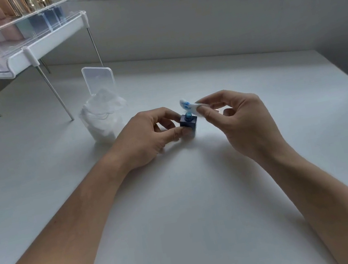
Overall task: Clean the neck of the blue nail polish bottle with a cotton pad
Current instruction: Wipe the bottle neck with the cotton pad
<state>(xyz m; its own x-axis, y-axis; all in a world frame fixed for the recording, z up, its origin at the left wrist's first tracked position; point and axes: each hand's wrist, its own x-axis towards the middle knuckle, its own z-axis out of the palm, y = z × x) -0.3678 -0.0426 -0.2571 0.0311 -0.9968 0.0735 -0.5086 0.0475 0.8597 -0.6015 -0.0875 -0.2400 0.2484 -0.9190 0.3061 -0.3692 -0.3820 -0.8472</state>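
No label or writing readable anywhere from here, not on the bottle, not on the tub. Down on the white tabletop (202, 196), the small square dark-blue nail polish bottle (189, 124) stands upright with its cap off and the threaded blue neck (188, 115) bare. The left hand (146, 136) pinches the bottle's body, thumb against the near face, the other fingers curled round the far side, fingertips (176, 133) pressed to the glass.

The right hand (240, 118) sits just to the right, thumb and forefinger nipped tight on a round white cotton pad (190, 107). The remaining fingers curl loosely into the palm. The pad sticks out leftward past the fingertips, tilted, its free edge just above and beside the neck; whether it actually touches the neck I can't tell. Blue smears show on the pad's exposed face.

Beyond the left hand's knuckles stands a clear plastic tub (101, 130) with its hinged lid (98, 78) flipped up, stuffed with more white cotton pads (104, 104), some bulging over the rim. Further off past that, a white raised shelf on thin metal legs (18, 61) carries a clear organiser holding pink and blue polish bottles (35, 23), blurred.
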